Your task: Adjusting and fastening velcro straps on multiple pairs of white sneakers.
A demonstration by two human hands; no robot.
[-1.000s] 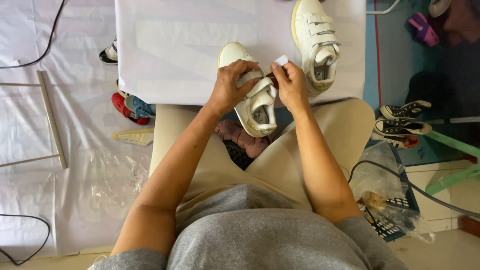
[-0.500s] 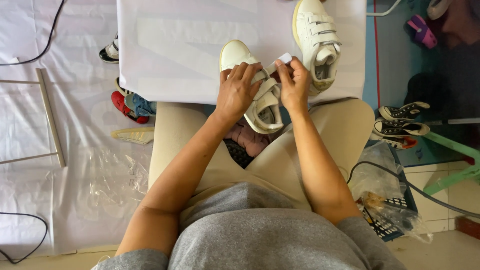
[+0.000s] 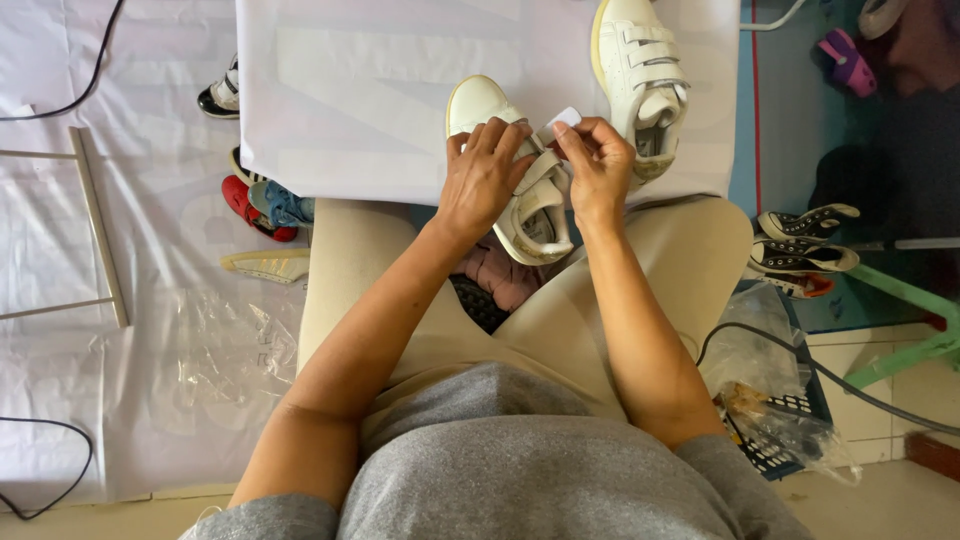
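Observation:
A white strap-fastened sneaker (image 3: 530, 215) lies at the near edge of the white table (image 3: 350, 90), heel toward me over my lap. My left hand (image 3: 485, 175) grips it across the straps. My right hand (image 3: 598, 165) pinches a small white strap end (image 3: 563, 120) at the shoe's right side. A second matching white sneaker (image 3: 640, 75) rests on the table just right of my hands, untouched.
Small shoes lie on the floor: red and blue ones (image 3: 262, 205) at the left, black-and-white sneakers (image 3: 805, 240) at the right. A plastic bag (image 3: 765, 400) and a cable (image 3: 850, 385) sit by my right leg. White sheeting (image 3: 100, 330) covers the floor on the left.
My left hand has slid up over the sneaker's straps, and the shoe has shifted slightly. My right hand stays pinching the strap end.

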